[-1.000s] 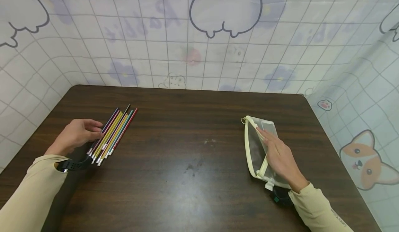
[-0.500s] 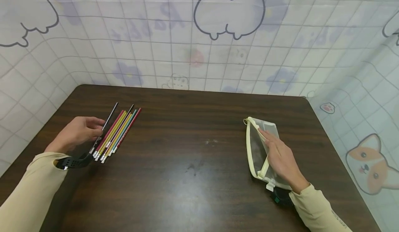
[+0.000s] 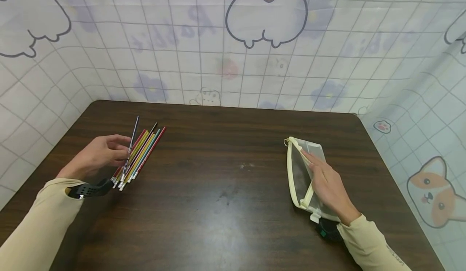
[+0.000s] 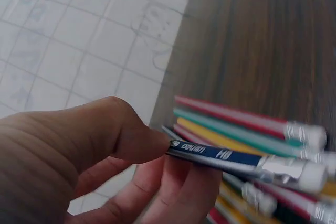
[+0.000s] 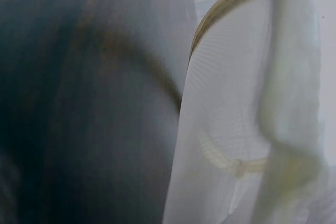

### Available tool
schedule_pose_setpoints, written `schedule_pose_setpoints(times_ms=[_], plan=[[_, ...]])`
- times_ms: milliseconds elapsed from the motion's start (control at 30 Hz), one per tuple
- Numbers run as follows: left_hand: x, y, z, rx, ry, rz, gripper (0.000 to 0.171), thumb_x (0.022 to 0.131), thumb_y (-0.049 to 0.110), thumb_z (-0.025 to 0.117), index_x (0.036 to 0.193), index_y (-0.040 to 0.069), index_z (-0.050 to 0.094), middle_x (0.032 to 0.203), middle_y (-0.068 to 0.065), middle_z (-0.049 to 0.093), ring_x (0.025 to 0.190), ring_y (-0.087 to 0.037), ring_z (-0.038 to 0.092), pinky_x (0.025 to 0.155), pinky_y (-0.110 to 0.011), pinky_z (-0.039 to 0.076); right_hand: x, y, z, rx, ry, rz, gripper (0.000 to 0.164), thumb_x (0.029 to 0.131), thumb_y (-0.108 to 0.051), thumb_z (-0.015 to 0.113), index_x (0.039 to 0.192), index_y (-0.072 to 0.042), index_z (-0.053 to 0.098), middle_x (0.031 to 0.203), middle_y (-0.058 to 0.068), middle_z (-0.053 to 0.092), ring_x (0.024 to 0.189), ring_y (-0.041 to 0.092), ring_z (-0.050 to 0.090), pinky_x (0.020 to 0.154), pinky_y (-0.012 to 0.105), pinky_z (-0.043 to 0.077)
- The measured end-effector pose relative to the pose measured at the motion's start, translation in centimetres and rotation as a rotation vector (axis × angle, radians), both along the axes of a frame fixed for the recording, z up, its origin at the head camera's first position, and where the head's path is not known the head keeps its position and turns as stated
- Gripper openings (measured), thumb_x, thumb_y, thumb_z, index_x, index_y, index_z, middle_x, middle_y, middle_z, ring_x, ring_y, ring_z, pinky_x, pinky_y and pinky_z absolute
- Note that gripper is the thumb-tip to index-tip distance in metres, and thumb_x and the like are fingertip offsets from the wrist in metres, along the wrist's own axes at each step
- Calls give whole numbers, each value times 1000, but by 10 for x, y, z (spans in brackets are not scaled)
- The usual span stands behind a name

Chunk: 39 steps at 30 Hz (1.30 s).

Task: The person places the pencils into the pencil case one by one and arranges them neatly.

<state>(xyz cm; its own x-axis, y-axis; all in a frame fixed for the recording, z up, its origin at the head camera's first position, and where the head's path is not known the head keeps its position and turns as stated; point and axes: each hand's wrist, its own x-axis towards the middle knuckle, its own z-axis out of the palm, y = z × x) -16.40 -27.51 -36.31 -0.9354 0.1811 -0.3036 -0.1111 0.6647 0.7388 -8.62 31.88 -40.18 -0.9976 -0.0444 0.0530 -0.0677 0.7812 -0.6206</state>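
My left hand (image 3: 109, 151) pinches a dark blue pencil (image 3: 132, 143) between thumb and fingers. In the left wrist view this pencil (image 4: 210, 153) carries HB lettering, a silver ferrule and a white eraser. It is tilted above a row of several coloured pencils (image 3: 149, 151) on the table. At the right, my right hand (image 3: 329, 186) holds back one edge of a pale zip pouch (image 3: 290, 174) with mesh sides, its mouth gaping leftward. The right thumb is hidden. The right wrist view shows the pouch's mesh (image 5: 220, 93) close up, without the hand.
A dark wooden table (image 3: 225, 153) lies between the pencils and the pouch. Behind it and at both sides hangs white checked cloth (image 3: 204, 60) with cartoon prints. A dark wrist device (image 3: 327, 228) sits by the right cuff, and a black strap (image 3: 91, 190) circles the left wrist.
My left hand has lifted the dark blue pencil from the row's left side and shifted it rightward, tipping it more upright. The right hand and pouch stay in place.
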Motion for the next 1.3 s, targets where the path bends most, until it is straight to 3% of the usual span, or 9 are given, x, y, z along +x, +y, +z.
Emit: schedule_pose_setpoints(times_ms=[167,433,900,1300], plan=[[0,10,1,86,-34,-23,63,102,11,64,154,-7,35,126,-27,64,95,-12,73,87,-39,67,0,1,1,-4,11,7,51,113,-30,20,160,-25,39,167,17,37,155,45,32,123,68,29],[-3,30,-1,175,-83,-32,72,99,13,69,159,6,31,123,-19,67,97,-15,75,90,-39,66,2,3,0,-14,10,5,50,114,-29,22,160,-26,40,166,16,38,155,44,33,123,67,30],[-13,75,-6,323,-143,-38,72,98,4,65,159,3,27,121,-15,68,95,-15,75,91,-44,66,0,4,-1,-24,19,-6,49,113,-29,23,159,-26,42,165,15,41,155,43,35,124,65,31],[-19,121,-15,419,-162,-96,72,98,3,66,159,4,27,105,-2,72,95,-15,74,90,-43,66,-1,4,-1,-42,-2,-23,49,113,-28,23,159,-27,42,166,16,39,155,43,34,125,66,30]])
